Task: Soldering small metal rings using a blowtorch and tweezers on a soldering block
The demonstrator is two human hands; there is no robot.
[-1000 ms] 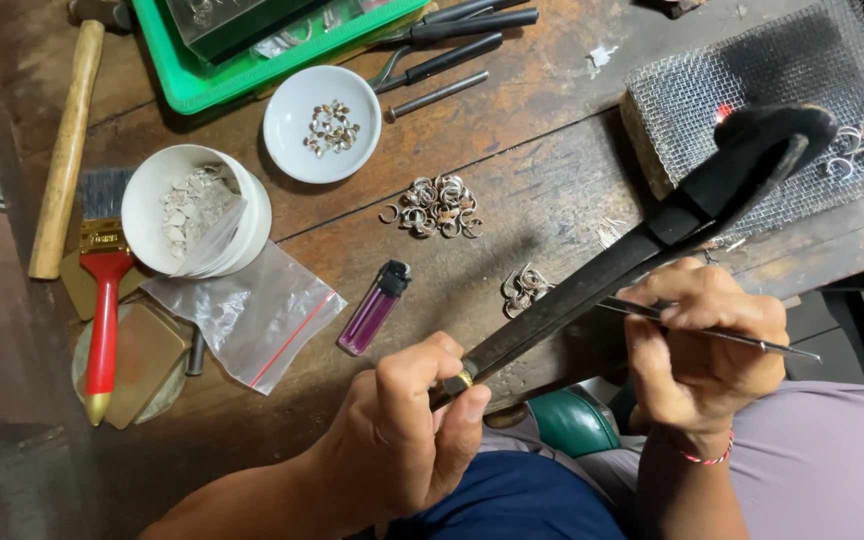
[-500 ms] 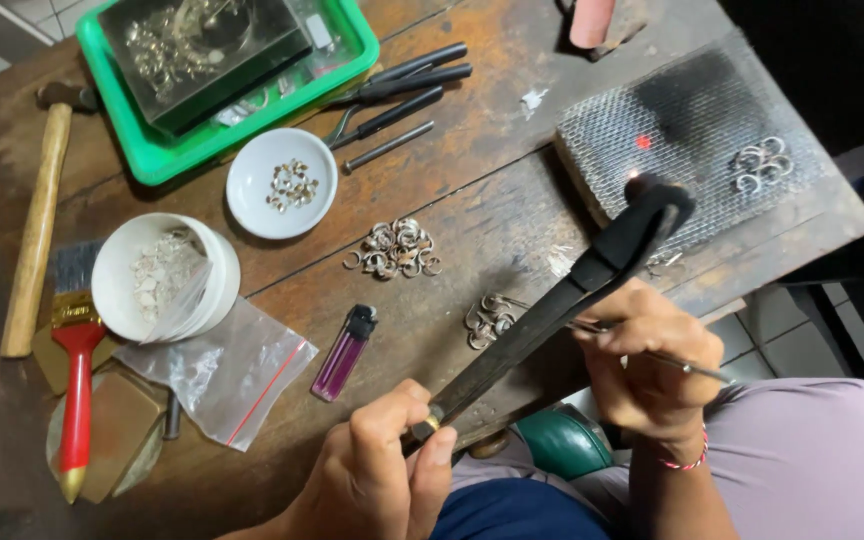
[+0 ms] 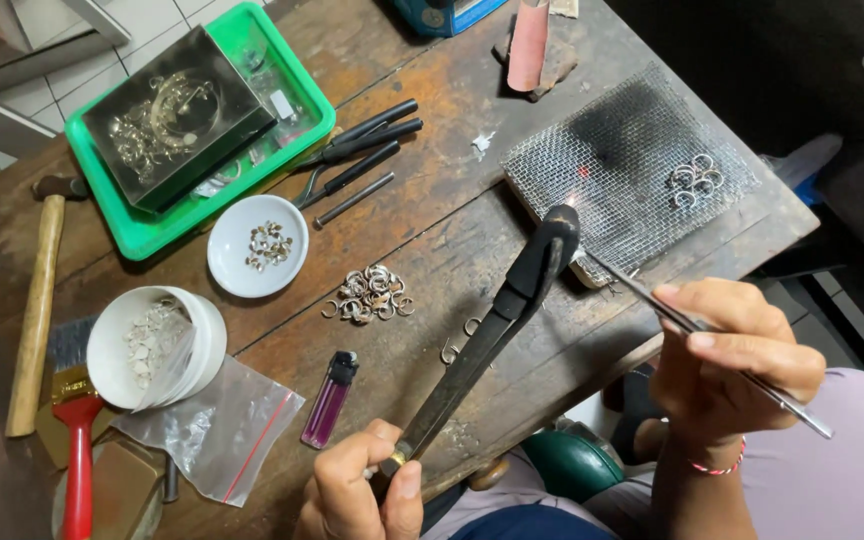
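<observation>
Left hand (image 3: 362,495) closed around the handle end of the black torch (image 3: 497,325); its head reaches the near edge of the wire mesh pad (image 3: 632,165). Right hand (image 3: 732,365) pinches thin tweezers (image 3: 692,330), tips also at that edge. On the mesh, far side: cluster of rings (image 3: 694,178). Left of the mesh: loose ring pile (image 3: 370,295), white dish (image 3: 257,247), black pliers (image 3: 357,145), lighter (image 3: 329,400).

1. We see even, soft daylight over the wooden table (image 3: 252,340).
2. Shadows are short and faint.
3. Focus is sharp throughout.
4. The upper right corner is dark.
</observation>
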